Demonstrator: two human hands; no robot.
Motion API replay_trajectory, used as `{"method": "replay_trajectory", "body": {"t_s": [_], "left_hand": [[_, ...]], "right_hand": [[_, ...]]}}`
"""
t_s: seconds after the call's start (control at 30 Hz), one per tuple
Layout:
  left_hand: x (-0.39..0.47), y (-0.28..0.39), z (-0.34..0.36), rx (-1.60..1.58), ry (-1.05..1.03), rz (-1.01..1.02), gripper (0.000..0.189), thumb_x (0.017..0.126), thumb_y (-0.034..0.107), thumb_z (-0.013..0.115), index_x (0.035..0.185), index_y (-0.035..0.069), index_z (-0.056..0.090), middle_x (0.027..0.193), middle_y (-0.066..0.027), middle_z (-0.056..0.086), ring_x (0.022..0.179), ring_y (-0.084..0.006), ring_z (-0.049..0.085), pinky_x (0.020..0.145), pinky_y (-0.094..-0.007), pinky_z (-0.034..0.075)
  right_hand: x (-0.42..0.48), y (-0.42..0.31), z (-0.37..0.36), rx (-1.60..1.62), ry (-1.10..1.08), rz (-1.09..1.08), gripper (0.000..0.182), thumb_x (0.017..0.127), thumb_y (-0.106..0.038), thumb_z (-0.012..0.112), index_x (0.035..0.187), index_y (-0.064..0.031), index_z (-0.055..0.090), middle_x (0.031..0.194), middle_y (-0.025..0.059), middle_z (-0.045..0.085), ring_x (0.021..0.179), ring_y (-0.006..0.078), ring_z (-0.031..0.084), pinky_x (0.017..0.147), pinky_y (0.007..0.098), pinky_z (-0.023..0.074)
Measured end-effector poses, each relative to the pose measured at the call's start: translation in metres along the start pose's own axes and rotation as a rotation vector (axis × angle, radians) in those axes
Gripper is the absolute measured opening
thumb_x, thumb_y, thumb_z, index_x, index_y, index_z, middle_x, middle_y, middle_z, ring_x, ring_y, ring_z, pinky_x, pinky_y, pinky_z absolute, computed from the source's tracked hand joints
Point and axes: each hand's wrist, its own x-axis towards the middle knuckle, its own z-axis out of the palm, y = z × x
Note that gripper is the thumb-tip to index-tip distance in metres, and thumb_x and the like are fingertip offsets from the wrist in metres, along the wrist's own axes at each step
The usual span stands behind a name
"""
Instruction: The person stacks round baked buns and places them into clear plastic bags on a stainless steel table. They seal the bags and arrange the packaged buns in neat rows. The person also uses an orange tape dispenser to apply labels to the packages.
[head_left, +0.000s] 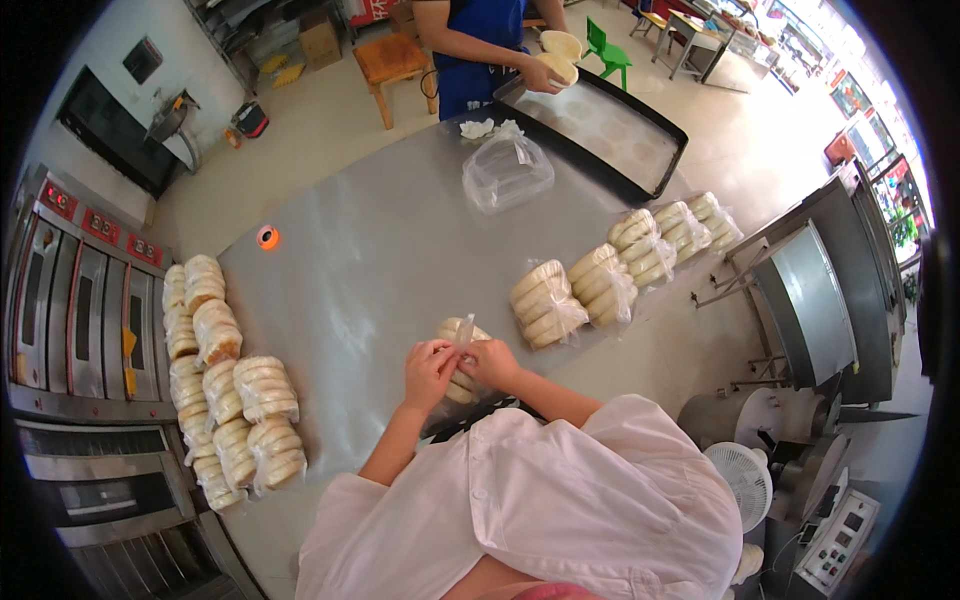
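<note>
At the near edge of a metal table (390, 255), my left hand (433, 367) and my right hand (486, 363) meet over a clear plastic bag of round flat breads (459, 390). Both hands pinch the bag's gathered neck, whose loose end stands up between them. The fingers partly hide the bag and its breads. To the right lie several bagged stacks of pale breads (546, 304) in a slanting row. More bagged breads (259, 386), some browned, are piled along the left edge. An orange roll of tape (268, 237) lies on the table at the upper left.
Across the table, a person in a blue apron (480, 56) holds round breads (556, 67) over a black-rimmed baking tray (637, 150). A clear plastic bag (508, 172) lies beside the tray. Deck ovens (97, 300) stand at the left; a white fan (739, 480) is at the lower right.
</note>
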Motion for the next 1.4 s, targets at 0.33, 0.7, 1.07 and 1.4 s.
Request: {"method": "replay_trajectory", "body": {"t_s": [0.33,0.7,1.07,1.4], "left_hand": [[0.001,-0.011,0.008,-0.395,-0.233,-0.418,0.016,0.093,0.021,0.063,0.096,0.008,0.071,0.083,-0.0092,0.070,0.076,-0.0319,0.066,0.069,-0.0432,0.052],[0.015,-0.001,0.022,-0.081,-0.185,0.008,0.005,0.084,0.016,0.065,0.084,0.011,0.067,0.078,-0.0118,0.067,0.077,-0.0355,0.064,0.065,-0.0460,0.049],[0.017,-0.018,0.008,-0.403,-0.455,-0.584,0.024,0.096,0.027,0.063,0.098,0.006,0.076,0.085,-0.0097,0.072,0.079,-0.0240,0.067,0.072,-0.0382,0.052],[0.037,-0.027,-0.012,-0.576,-0.610,-0.824,0.016,0.079,0.012,0.077,0.094,0.004,0.076,0.092,-0.0069,0.075,0.080,-0.0136,0.067,0.072,-0.0273,0.052]], "right_hand": [[-0.004,-0.005,-0.006,0.099,0.041,0.129,0.034,0.077,-0.030,0.077,0.095,-0.0061,0.061,0.066,0.0158,0.064,0.061,0.0367,0.064,0.056,0.0431,0.0516],[0.021,-0.047,-0.021,0.282,0.019,-0.074,0.037,0.076,-0.026,0.074,0.099,-0.0072,0.053,0.072,0.0109,0.063,0.061,0.0279,0.065,0.056,0.0378,0.0513],[0.013,0.026,-0.033,-0.344,-0.046,-0.123,0.055,0.085,-0.035,0.071,0.131,-0.0126,0.051,0.073,0.0124,0.067,0.063,0.0367,0.064,0.057,0.0442,0.0518],[-0.019,-0.017,-0.019,0.102,-0.106,0.241,0.034,0.084,-0.022,0.067,0.114,-0.0118,0.058,0.069,0.0135,0.066,0.066,0.0354,0.066,0.061,0.0465,0.0526]]}}
